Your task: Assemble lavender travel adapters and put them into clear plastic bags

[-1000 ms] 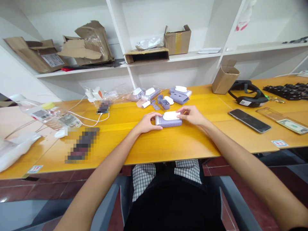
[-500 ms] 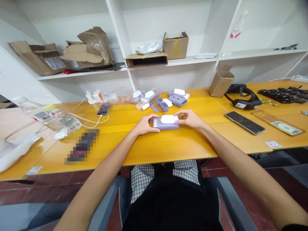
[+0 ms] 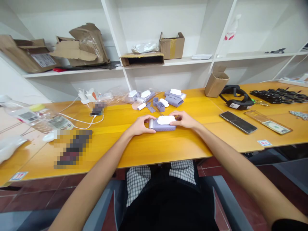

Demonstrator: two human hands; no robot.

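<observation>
Both hands grip a purple plastic case (image 3: 161, 125) with a white lid (image 3: 163, 120) mid-surface (image 3: 154, 147): left hand (image 3: 140, 126) fingers closed on its left end, right hand (image 3: 184, 119) fingers on its right.

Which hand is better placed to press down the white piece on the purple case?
Right, likely: the right hand touches the edge of the white piece atop the purple case, while the left hand grips the case's left end.

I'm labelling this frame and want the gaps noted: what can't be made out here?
Head view only.
1. Small patch further back, larger patch at left: pixelated.
2. Ends of purple case: covered by left hand and right hand.
3. Small purple parts behind it: too small to identify.
4. White bag: cut by left edge.
</observation>
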